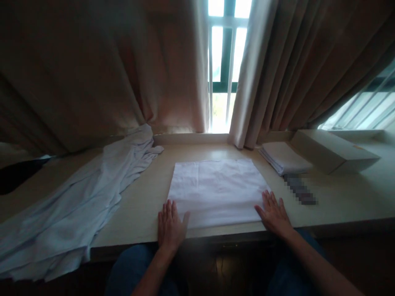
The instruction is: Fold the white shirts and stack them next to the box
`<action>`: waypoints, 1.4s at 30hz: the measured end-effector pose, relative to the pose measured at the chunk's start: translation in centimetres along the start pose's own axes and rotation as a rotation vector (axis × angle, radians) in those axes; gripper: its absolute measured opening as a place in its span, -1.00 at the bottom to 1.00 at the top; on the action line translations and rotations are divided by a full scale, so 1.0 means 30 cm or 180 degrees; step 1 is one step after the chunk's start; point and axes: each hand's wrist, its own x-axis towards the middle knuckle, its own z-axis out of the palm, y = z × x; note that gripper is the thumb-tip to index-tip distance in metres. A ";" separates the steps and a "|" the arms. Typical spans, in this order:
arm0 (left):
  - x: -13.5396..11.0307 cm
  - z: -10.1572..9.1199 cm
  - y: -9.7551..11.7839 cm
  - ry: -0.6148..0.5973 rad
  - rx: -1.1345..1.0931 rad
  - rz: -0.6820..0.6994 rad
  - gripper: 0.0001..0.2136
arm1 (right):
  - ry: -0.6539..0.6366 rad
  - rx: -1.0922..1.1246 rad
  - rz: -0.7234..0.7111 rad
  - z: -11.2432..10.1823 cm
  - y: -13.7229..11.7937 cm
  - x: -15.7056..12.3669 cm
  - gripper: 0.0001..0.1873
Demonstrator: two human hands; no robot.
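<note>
A white cloth (219, 189), folded into a flat rectangle, lies on the pale desk near its front edge. My left hand (172, 226) rests at the cloth's near left corner, fingers stretched out and thumb on the fabric. At the near right corner lies my right hand (274, 213), its fingers also extended and spread, touching the cloth's side edge. Neither hand grips anything. Faint creases run across the cloth's top surface.
To the left, a crumpled white cloth (92, 185) hangs over the desk's (132, 218) front edge. On the right are a folded white cloth stack (285, 158), a white box (336, 152) and a blurred-out dark item (300, 189). Curtains (173, 74) hang behind.
</note>
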 end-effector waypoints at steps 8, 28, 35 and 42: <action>-0.242 -0.028 -0.083 0.0239 -0.0214 0.0242 -0.29 | -0.0377 0.0992 -0.2263 -0.174 -0.718 -0.037 -0.32; -0.258 -0.026 -0.058 0.0053 -0.0191 -0.0180 -0.29 | -0.0923 0.0899 -0.2483 -0.077 -1.206 0.314 -0.19; -0.263 -0.001 -0.071 0.0045 -0.0247 -0.0208 -0.33 | -0.0933 0.0733 -0.2293 -0.035 -1.267 0.471 -0.16; -0.270 0.006 -0.077 0.0096 -0.0337 -0.0209 -0.30 | -0.1010 0.0699 -0.2112 0.009 -1.317 0.604 -0.12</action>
